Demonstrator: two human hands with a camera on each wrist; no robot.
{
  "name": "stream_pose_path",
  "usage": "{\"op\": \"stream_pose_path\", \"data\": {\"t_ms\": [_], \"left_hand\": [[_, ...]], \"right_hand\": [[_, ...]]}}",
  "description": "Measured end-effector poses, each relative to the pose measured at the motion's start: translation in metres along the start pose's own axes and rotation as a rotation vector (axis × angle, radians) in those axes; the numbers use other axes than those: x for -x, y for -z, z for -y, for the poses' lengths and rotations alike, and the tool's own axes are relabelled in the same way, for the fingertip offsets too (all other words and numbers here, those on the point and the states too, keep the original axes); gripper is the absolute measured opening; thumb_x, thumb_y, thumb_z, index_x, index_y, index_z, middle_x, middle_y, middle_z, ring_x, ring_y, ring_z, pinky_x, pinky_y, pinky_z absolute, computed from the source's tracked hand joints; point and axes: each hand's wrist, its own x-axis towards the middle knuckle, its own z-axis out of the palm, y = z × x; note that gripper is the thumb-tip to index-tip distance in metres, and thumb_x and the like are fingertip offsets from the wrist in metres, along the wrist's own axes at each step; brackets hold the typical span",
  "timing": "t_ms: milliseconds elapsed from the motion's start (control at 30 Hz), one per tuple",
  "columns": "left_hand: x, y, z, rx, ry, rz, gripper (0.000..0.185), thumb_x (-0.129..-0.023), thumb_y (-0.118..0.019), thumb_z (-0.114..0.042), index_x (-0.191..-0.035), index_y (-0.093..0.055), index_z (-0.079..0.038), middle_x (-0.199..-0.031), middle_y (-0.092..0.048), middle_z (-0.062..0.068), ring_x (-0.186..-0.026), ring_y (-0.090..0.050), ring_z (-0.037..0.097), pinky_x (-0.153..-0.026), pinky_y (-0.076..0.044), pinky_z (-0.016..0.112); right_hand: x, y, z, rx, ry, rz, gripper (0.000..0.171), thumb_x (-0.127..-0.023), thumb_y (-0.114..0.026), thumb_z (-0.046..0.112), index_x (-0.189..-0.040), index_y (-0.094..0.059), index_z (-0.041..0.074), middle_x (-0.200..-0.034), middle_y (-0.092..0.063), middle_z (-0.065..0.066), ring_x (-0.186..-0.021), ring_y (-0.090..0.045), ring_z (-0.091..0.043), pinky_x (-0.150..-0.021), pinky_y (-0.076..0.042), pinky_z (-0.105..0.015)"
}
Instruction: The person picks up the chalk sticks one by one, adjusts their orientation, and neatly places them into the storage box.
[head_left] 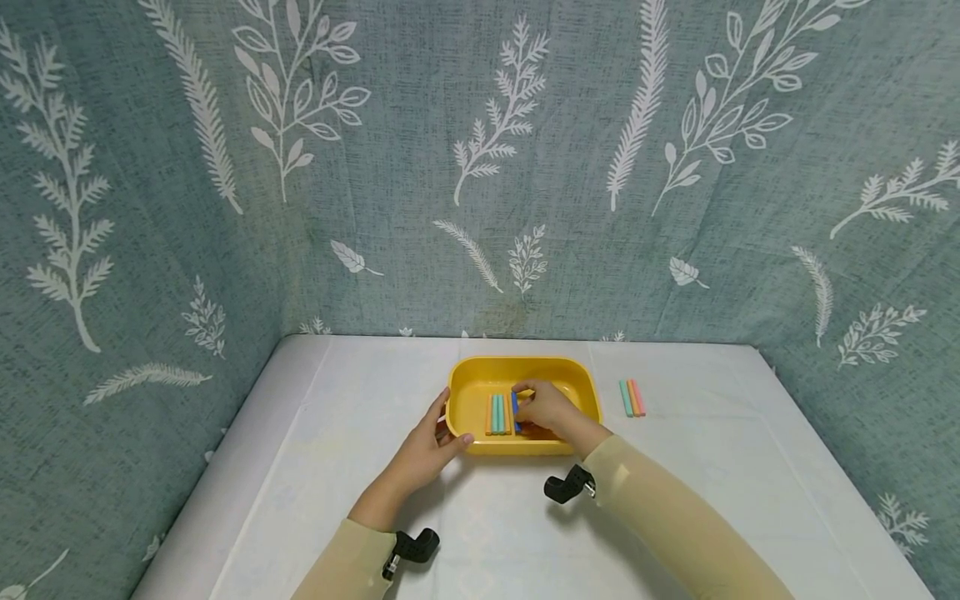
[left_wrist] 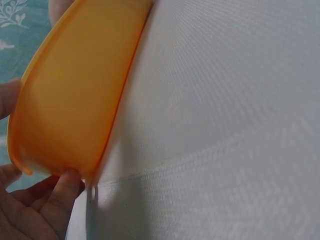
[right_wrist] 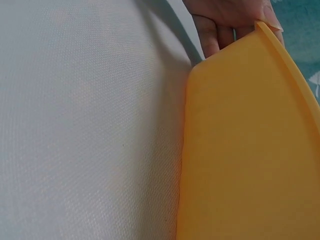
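A yellow tray (head_left: 525, 362) stands on the white table. My left hand (head_left: 448, 427) grips its near-left corner, thumb over the rim and fingers against the outer wall. The left wrist view shows those fingers (left_wrist: 37, 210) against the tray wall (left_wrist: 75, 90). The right wrist view shows the same tray wall (right_wrist: 250, 150) and the left hand (right_wrist: 225, 20). Inside the tray, my right hand (head_left: 522, 400) pinches a blue stick (head_left: 514, 402) beside a row of orange and teal sticks (head_left: 498, 414). The hand hides the rest of the tray floor.
Three loose sticks (head_left: 632, 397), teal, orange and pink, lie side by side on the table to the right of the tray. Patterned teal cloth walls (head_left: 480, 167) close the table in at the back and on both sides. The table edges drop off left and right.
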Motion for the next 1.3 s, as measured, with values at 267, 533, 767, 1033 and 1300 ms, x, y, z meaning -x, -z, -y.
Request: {"op": "stream_pose_path", "data": {"t_ms": [267, 533, 767, 1033, 1300], "left_hand": [[0.000, 0.001, -0.001, -0.001, -0.007, 0.001, 0.090, -0.095, -0.071, -0.026, -0.162, -0.012, -0.018, -0.160, -0.029, 0.018, -0.138, -0.045, 0.036, -0.109, -0.043, 0.043], [0.001, 0.001, -0.004, -0.001, -0.009, 0.001, 0.090, -0.095, -0.072, -0.024, -0.162, -0.013, -0.017, -0.160, -0.029, 0.019, -0.139, -0.043, 0.037, -0.110, -0.042, 0.043], [0.001, 0.000, -0.003, -0.006, -0.016, 0.003, 0.090, -0.095, -0.072, -0.025, -0.162, -0.012, -0.017, -0.160, -0.029, 0.019, -0.138, -0.045, 0.037, -0.109, -0.043, 0.043], [0.002, 0.000, -0.002, -0.018, -0.013, -0.004, 0.091, -0.095, -0.072, -0.026, -0.162, -0.012, -0.017, -0.160, -0.030, 0.019, -0.138, -0.045, 0.036, -0.110, -0.042, 0.043], [0.004, -0.001, -0.004, -0.006, -0.018, -0.004, 0.090, -0.095, -0.072, -0.024, -0.162, -0.012, -0.017, -0.158, -0.032, 0.021, -0.137, -0.046, 0.036, -0.109, -0.043, 0.044]], "right_hand": [[0.002, 0.000, 0.001, -0.009, 0.007, 0.017, 0.050, -0.088, -0.070, -0.002, -0.135, -0.058, 0.007, -0.094, -0.057, -0.012, -0.067, -0.062, -0.018, -0.061, -0.060, -0.027], [0.002, 0.001, 0.000, -0.037, 0.005, 0.029, 0.050, -0.088, -0.069, -0.001, -0.136, -0.057, 0.006, -0.094, -0.058, -0.012, -0.066, -0.063, -0.017, -0.061, -0.061, -0.027], [0.006, 0.006, -0.001, -0.052, 0.017, 0.036, 0.049, -0.089, -0.070, 0.000, -0.136, -0.056, 0.005, -0.096, -0.062, -0.013, -0.072, -0.065, -0.020, -0.066, -0.061, -0.028], [0.015, 0.020, 0.000, -0.050, 0.068, 0.048, 0.040, -0.091, -0.069, 0.003, -0.130, -0.060, 0.003, -0.099, -0.063, -0.014, -0.078, -0.064, -0.022, -0.068, -0.061, -0.032], [0.026, 0.034, 0.004, -0.081, 0.100, 0.072, 0.034, -0.093, -0.067, 0.002, -0.126, -0.062, 0.000, -0.098, -0.061, -0.014, -0.076, -0.062, -0.023, -0.068, -0.061, -0.032]]}}
